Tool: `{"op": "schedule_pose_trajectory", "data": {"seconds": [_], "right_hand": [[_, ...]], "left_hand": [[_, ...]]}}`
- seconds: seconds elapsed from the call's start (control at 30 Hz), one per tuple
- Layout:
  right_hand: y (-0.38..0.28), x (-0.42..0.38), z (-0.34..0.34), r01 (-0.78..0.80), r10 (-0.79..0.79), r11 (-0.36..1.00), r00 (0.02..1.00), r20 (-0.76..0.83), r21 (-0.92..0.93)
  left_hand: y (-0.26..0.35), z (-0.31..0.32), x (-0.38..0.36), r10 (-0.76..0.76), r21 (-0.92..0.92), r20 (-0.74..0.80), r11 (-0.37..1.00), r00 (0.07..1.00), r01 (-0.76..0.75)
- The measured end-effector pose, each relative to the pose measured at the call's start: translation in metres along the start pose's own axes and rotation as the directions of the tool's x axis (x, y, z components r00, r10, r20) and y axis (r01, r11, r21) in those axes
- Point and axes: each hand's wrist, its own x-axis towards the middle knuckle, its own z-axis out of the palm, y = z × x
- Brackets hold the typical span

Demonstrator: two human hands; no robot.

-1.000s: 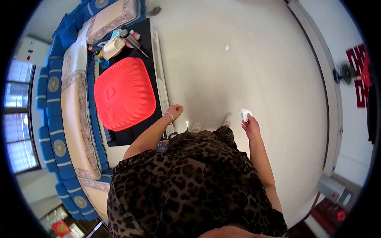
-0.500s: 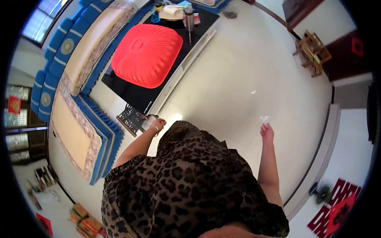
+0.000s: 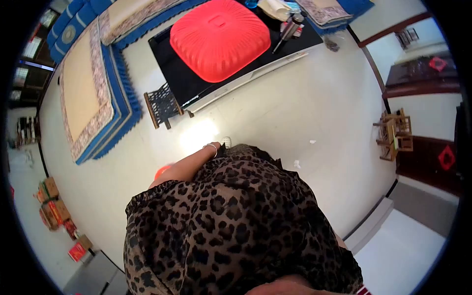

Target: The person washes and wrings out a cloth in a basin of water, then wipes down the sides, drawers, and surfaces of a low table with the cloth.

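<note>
My left hand (image 3: 214, 146), with a bracelet at the wrist, hangs against the front of the leopard-print dress (image 3: 231, 211); its fingers are hidden by the cloth. Just past it a light dotted shoe (image 3: 226, 141) shows on the floor. Only a sliver of my right arm shows at the dress's right side, and the hand is out of view. Farther ahead, a large ribbed red cover (image 3: 219, 44) rests on a black-topped table (image 3: 162, 54). A small folding stool (image 3: 163, 105) stands by the table's near corner.
Scraps of white paper (image 3: 297, 163) lie on the pale floor (image 3: 265, 113). A blue-trimmed sofa (image 3: 86, 98) is at the left, wooden chairs (image 3: 393, 132) at the right. A flask (image 3: 292, 27) is on the table. Boxes (image 3: 51, 206) line the left wall. Something orange-red (image 3: 161, 172) shows beside my left arm.
The view has turned, and the table and red cover now sit higher and farther right. My left hand has come in against the dress. My right hand has left the view.
</note>
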Motion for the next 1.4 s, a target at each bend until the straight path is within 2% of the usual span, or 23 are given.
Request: {"op": "schedule_pose_trajectory", "data": {"seconds": [0.03,0.07,0.17,0.3,0.33,0.4,0.5,0.57,0.6,0.7,0.73,0.83,0.87,0.97,1.0,1.03,1.1,1.13,1.17,1.23,1.3,1.37,1.4], "right_hand": [[-0.012,0.003,-0.011,-0.005,0.005,1.000,1.000,0.004,-0.001],[-0.023,0.004,-0.023,-0.006,0.006,1.000,1.000,0.011,-0.004],[-0.049,0.008,-0.054,-0.008,0.009,1.000,0.999,0.054,-0.022],[-0.076,0.012,-0.094,0.005,0.008,0.996,0.989,0.146,-0.085],[-0.083,0.013,-0.104,0.014,0.006,0.994,0.985,0.175,-0.109],[-0.097,0.017,-0.121,0.027,0.009,0.988,0.973,0.230,-0.154],[-0.115,0.021,-0.144,0.045,0.031,0.973,0.946,0.322,-0.227],[-0.126,0.019,-0.157,0.040,0.075,0.958,0.921,0.381,-0.285],[-0.133,0.021,-0.162,0.033,0.106,0.948,0.906,0.411,-0.318],[-0.155,0.029,-0.165,0.014,0.201,0.913,0.854,0.479,-0.408],[-0.162,0.030,-0.164,0.009,0.230,0.901,0.839,0.494,-0.434],[-0.177,0.031,-0.150,-0.013,0.310,0.865,0.799,0.515,-0.501],[-0.175,0.029,-0.146,-0.022,0.337,0.853,0.786,0.518,-0.522],[-0.180,0.014,-0.144,0.011,0.353,0.827,0.768,0.534,-0.562],[-0.184,0.014,-0.145,0.005,0.367,0.820,0.762,0.534,-0.572],[-0.201,0.040,-0.138,-0.025,0.411,0.809,0.738,0.535,-0.587],[-0.206,0.042,-0.137,-0.031,0.437,0.793,0.726,0.531,-0.609],[-0.211,0.041,-0.140,-0.038,0.444,0.791,0.723,0.530,-0.611],[-0.217,0.040,-0.145,-0.050,0.456,0.786,0.720,0.523,-0.616],[-0.230,0.041,-0.152,-0.084,0.483,0.779,0.712,0.509,-0.622],[-0.239,0.047,-0.155,-0.119,0.511,0.771,0.701,0.497,-0.626],[-0.246,0.055,-0.153,-0.145,0.544,0.758,0.680,0.492,-0.636],[-0.243,0.060,-0.157,-0.158,0.563,0.748,0.666,0.490,-0.645]], "left_hand": [[0.019,-0.015,-0.034,-0.072,-0.101,0.005,0.992,0.997,0.072],[-0.040,0.035,0.050,0.087,0.039,-0.065,0.996,0.994,-0.084],[0.018,-0.007,-0.038,-0.116,-0.227,-0.045,0.968,0.992,0.103],[0.016,0.023,-0.020,-0.108,-0.334,-0.155,0.941,0.982,0.051],[0.025,0.030,-0.023,-0.104,-0.357,-0.223,0.934,0.969,0.018],[0.032,0.074,-0.002,-0.062,-0.630,-0.453,0.728,0.889,-0.270],[0.054,0.108,0.012,-0.168,-0.726,-0.601,0.524,0.782,-0.446],[0.093,0.105,-0.026,-0.363,-0.756,-0.565,0.588,0.741,-0.289],[0.105,0.105,-0.047,-0.387,-0.770,-0.570,0.560,0.725,-0.306],[0.111,0.136,-0.048,-0.180,-0.907,-0.365,0.290,0.913,-0.305],[0.108,0.167,-0.045,-0.153,-0.712,-0.560,0.590,0.814,-0.380],[0.116,0.203,-0.057,-0.301,-0.914,-0.376,0.278,0.876,-0.296],[0.125,0.206,-0.068,-0.260,-0.923,-0.369,0.214,0.892,-0.319],[0.157,0.195,-0.105,-0.281,-0.928,-0.324,0.279,0.903,-0.246],[0.172,0.178,-0.138,-0.391,-0.921,-0.273,0.371,0.879,-0.121],[0.139,0.164,-0.104,-0.348,-0.932,-0.277,0.326,0.896,-0.161],[0.132,0.215,-0.047,-0.289,-0.919,-0.361,0.270,0.887,-0.286],[0.132,0.195,-0.067,-0.253,-0.905,-0.406,0.248,0.878,-0.347],[0.132,0.182,-0.101,-0.193,-0.954,-0.226,0.241,0.955,-0.177],[0.145,0.226,-0.071,-0.268,-0.872,-0.490,0.145,0.829,-0.468],[0.158,0.185,-0.123,-0.256,-0.795,-0.605,0.256,0.754,-0.551],[0.166,0.218,-0.099,-0.300,-0.839,-0.540,0.124,0.786,-0.529],[0.165,0.213,-0.107,-0.261,-0.872,-0.484,0.066,0.835,-0.485]]}}
